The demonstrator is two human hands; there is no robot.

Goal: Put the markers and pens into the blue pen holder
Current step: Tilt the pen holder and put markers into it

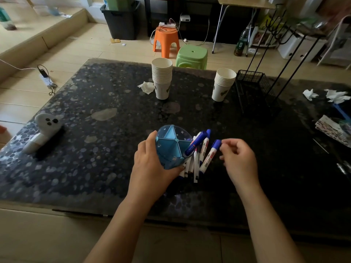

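Left hand (pixel 150 168) gripping blue pen holder (pixel 171 147)

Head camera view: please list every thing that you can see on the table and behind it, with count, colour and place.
round plastic pen holder: one, blue, near table edge, divided into compartments
blue-capped markers and pens: several, white and blue, heaped right of the holder; one leans into it
stacks of paper cups: two, white, far side of the table
wire mesh basket: one, black, far right
crumpled tissues: three, white, one beside the left cup stack, two at right
ghost-shaped brush: one, white, left edge
plastic stools: two, orange and green, on the floor behind
storage bin: one, black, floor behind
left hand: grip around the holder
right hand: fingers at a marker cap
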